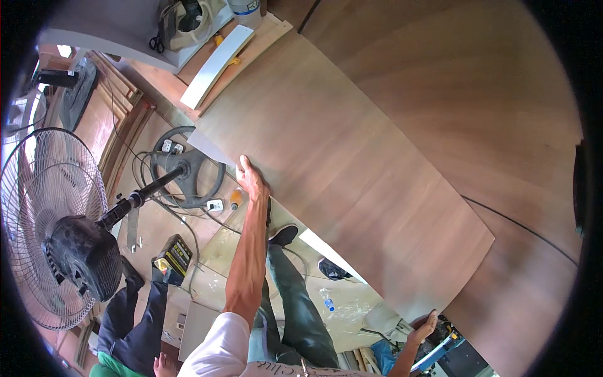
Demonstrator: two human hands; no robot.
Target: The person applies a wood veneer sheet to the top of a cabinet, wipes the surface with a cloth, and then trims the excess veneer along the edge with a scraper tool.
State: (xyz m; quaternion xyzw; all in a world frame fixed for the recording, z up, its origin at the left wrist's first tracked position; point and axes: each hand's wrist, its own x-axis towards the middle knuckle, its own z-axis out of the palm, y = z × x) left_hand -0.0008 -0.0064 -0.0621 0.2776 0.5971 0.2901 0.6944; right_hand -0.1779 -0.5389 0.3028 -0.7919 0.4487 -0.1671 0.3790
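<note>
Brown wood panel [352,176]: lies slantwise from far left to near right over a larger brown surface [496,113], the floor [217,251] showing beyond its left edge
Left hand [251,180]: gripping the panel's left edge, some fingers hidden
Right hand [426,327]: at the panel's near corner; whether it grips or only steadies, I cannot tell
Panel handling: probably best with both hands spread apart like this and pressure kept even, so the sheet neither twists nor bows
Black cable [521,226]: runs out from the panel's right edge; worth checking for pinching before any slide
Fan [78,251]: standing at left, so the panel's far end would want a careful swing
Jar [245,10]: far end, blue marking on its side, cut off by the view
Box [174,256]: black and yellow, on the left, printing too small to read
Shirt [270,369]: dark lettering along the near edge, partly cut off
</note>
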